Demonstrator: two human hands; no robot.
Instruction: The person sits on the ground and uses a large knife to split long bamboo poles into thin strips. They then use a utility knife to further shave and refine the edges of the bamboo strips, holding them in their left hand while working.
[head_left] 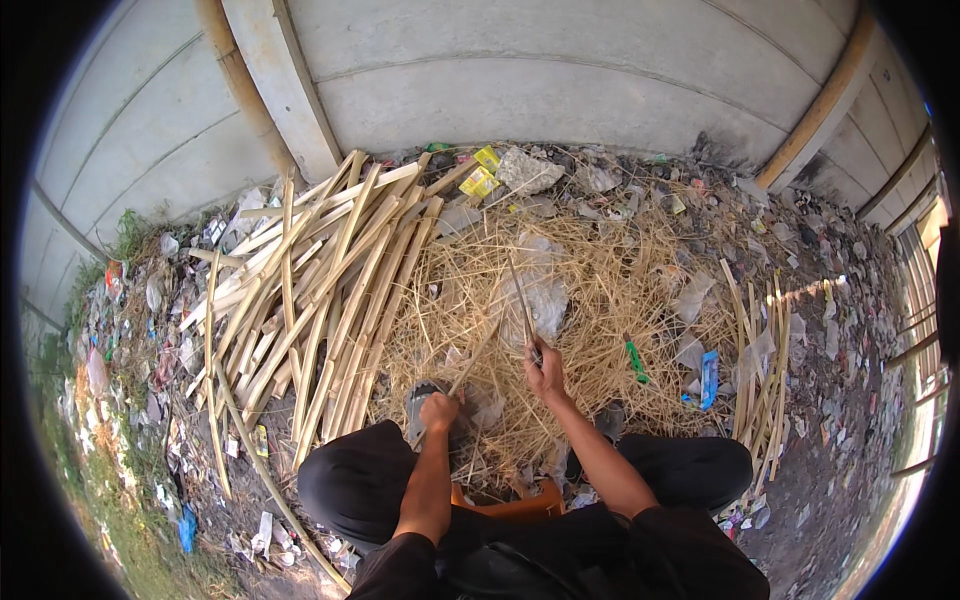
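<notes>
My right hand (pixel 545 374) is closed round the handle of a long, narrow-bladed knife (pixel 522 300), its dark blade pointing up and away from me. To its left, my left hand (pixel 438 411) makes a fist above my left shoe. A thin bamboo strip (pixel 474 362) comes out of that fist and slants away to the right, hard to pick out against the shavings. Knife and strip are apart. Beneath both hands spreads a bed of straw-coloured bamboo shavings (pixel 610 290).
A heap of split bamboo slats (pixel 330 270) lies on the left, a smaller bundle of thin strips (pixel 762 370) on the right. On the shavings are a green-handled object (pixel 636 361) and a blue packet (pixel 709 380). A concrete wall (pixel 550 90) closes the far side. An orange seat (pixel 520 503) is under me.
</notes>
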